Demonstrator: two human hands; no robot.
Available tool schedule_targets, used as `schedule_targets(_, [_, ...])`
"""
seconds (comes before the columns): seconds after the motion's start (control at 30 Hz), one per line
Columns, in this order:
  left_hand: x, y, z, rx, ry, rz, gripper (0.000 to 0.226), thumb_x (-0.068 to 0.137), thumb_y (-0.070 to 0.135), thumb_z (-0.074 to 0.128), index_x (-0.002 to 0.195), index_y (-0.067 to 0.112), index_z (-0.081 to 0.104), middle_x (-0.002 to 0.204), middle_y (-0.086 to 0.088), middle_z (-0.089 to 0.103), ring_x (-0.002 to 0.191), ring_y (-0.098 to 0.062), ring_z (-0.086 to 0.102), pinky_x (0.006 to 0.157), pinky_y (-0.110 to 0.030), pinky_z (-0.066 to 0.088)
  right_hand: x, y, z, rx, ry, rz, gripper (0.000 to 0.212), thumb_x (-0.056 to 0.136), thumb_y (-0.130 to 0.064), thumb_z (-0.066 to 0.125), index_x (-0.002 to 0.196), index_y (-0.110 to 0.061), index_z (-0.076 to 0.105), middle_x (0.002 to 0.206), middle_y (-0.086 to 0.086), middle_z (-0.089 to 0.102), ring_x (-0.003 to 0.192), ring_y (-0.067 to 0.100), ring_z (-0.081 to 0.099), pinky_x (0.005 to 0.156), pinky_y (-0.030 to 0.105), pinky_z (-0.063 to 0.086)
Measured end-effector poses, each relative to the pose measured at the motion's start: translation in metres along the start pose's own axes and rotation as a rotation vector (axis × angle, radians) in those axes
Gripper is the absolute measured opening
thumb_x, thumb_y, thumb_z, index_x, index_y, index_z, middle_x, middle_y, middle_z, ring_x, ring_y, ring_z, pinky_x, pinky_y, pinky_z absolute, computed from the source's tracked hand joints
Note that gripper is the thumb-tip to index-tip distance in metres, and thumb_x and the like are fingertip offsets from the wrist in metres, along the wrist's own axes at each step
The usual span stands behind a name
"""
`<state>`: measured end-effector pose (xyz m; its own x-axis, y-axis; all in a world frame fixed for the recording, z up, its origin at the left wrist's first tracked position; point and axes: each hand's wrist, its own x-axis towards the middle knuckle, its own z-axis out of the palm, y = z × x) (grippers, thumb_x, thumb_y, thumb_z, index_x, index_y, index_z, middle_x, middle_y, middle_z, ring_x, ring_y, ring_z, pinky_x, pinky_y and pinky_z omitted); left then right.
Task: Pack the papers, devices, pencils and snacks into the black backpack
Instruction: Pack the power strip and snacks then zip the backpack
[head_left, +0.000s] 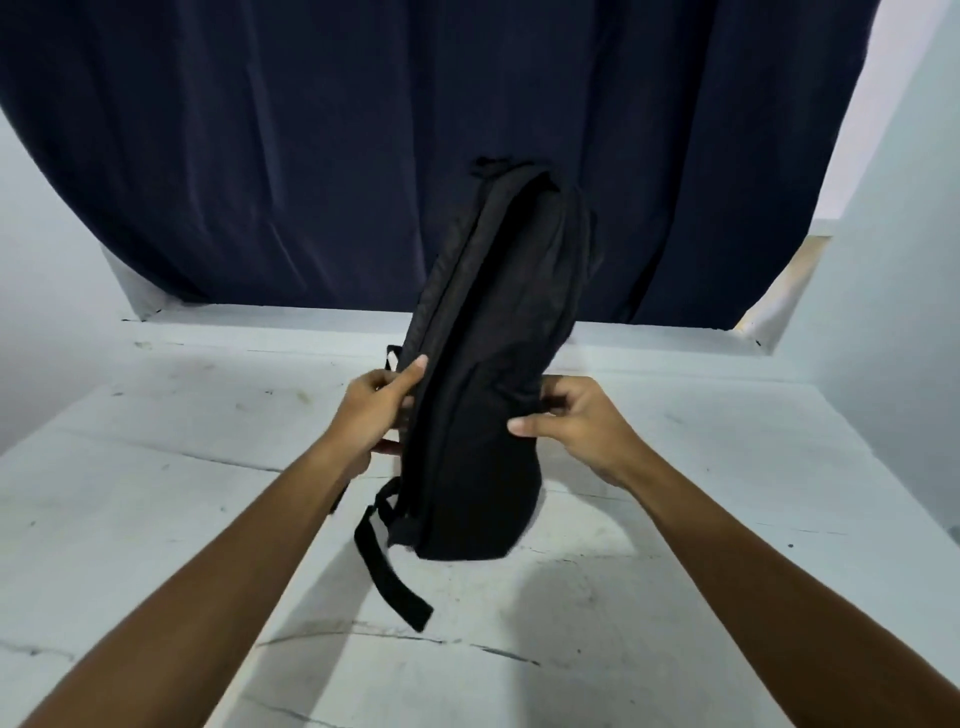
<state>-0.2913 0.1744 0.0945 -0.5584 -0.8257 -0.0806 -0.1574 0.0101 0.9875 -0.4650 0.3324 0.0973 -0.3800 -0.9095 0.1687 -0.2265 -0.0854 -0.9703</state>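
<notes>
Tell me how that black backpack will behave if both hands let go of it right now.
The black backpack stands tall on a narrow base and leans slightly, so it would probably tip. Its fabric dents where the right hand and left hand grip it, suggesting it is soft and may slump. The loose strap lies limp on the table, so it is floppy.

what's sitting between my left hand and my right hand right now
In the head view, the black backpack stands upright on the white table between them. Your left hand holds its strap side; your right hand pinches the fabric on the other side.
</notes>
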Motion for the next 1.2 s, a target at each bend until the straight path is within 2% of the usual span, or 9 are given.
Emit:
schedule_targets(0.17, [-0.039,-0.023,-0.022,-0.215,0.186,0.402,0.040,0.088,0.048,0.052,0.111,0.017,0.059,0.111,-0.001,0.063,0.098,-0.013,0.061,0.081,-0.029,0.048,0.007,-0.007,0.062,-0.079,0.113,-0.059,0.019,0.074,-0.011,0.079,0.074,-0.005,0.061,0.061,-0.004,0.055,0.059,0.008,0.051,0.064,0.026,0.046])
schedule_targets(0.23, [-0.055,-0.049,-0.023,0.058,0.162,0.627,0.072,0.079,0.043,0.066,0.139,0.013,0.039,0.137,-0.001,0.049,0.127,-0.012,0.049,0.102,-0.027,0.042,0.014,-0.009,0.086,-0.139,0.189,-0.093,0.026,0.074,-0.017,0.079,0.067,-0.011,0.055,0.059,-0.008,0.049,0.055,0.007,0.045,0.060,0.027,0.042])
schedule_targets(0.33, [-0.057,-0.079,-0.009,0.371,0.319,0.532,0.131,0.052,0.059,0.085,0.152,0.021,0.009,0.156,-0.001,0.022,0.145,-0.015,0.024,0.116,-0.038,0.030,0.021,-0.012,0.115,-0.210,0.226,-0.111,0.031,0.073,-0.024,0.079,0.064,-0.021,0.049,0.071,-0.002,0.052,0.059,0.010,0.047,0.060,0.026,0.042])
schedule_targets(0.53, [-0.027,-0.071,-0.021,0.229,0.443,0.452,0.133,0.047,0.033,0.096,0.150,0.028,0.012,0.147,0.008,0.035,0.135,-0.011,0.039,0.111,-0.037,0.038,0.029,-0.030,0.107,0.046,-0.033,-0.017,0.008,0.083,-0.013,0.071,0.091,-0.014,0.068,0.082,-0.004,0.064,0.077,0.009,0.063,0.075,0.029,0.058])
schedule_targets(0.67, [-0.015,-0.068,-0.052,0.148,0.340,0.351,0.122,0.049,0.022,0.097,0.146,0.029,0.024,0.137,0.015,0.043,0.125,-0.009,0.046,0.104,-0.030,0.040,0.049,-0.018,0.061,0.018,0.339,-0.105,0.009,0.085,-0.004,0.065,0.091,-0.009,0.068,0.083,0.000,0.066,0.074,0.011,0.061,0.064,0.027,0.053])
schedule_targets(0.77, [-0.007,-0.058,-0.077,0.122,0.223,0.291,0.104,0.054,0.006,0.093,0.136,0.029,0.035,0.125,0.019,0.051,0.110,0.001,0.053,0.088,-0.023,0.046,0.069,0.008,0.030,-0.127,0.468,-0.027,0.049,0.080,-0.014,0.073,0.125,-0.015,0.053,0.120,0.001,0.056,0.107,0.015,0.053,0.090,0.024,0.046])
schedule_targets(0.9, [0.011,-0.050,-0.107,0.146,0.063,0.158,0.086,0.059,0.001,0.089,0.132,0.017,0.047,0.116,0.005,0.065,0.094,-0.012,0.065,0.064,-0.037,0.058,0.086,0.025,0.009,0.116,0.258,0.217,0.104,0.075,-0.023,0.080,0.151,-0.028,0.009,0.156,-0.001,0.021,0.139,0.020,0.028,0.103,0.030,0.033])
schedule_targets(1.0, [0.028,-0.048,-0.129,0.117,-0.029,0.064,0.090,0.041,0.022,0.095,0.123,0.018,0.058,0.113,0.001,0.072,0.101,-0.026,0.069,0.080,-0.060,0.056,0.096,0.037,0.002,0.183,0.097,0.171,0.107,0.067,-0.019,0.084,0.150,-0.032,0.017,0.146,-0.016,0.037,0.135,0.014,0.039,0.103,0.027,0.037])
schedule_targets(1.2, [0.067,-0.045,-0.154,-0.031,-0.217,0.064,0.084,0.018,0.028,0.100,0.098,0.016,0.077,0.113,-0.007,0.072,0.105,-0.023,0.069,0.079,-0.028,0.058,0.109,0.048,-0.026,0.470,0.019,0.246,0.113,0.057,-0.015,0.081,0.150,-0.030,0.018,0.102,-0.015,0.067,0.093,0.002,0.063,0.094,0.034,0.038])
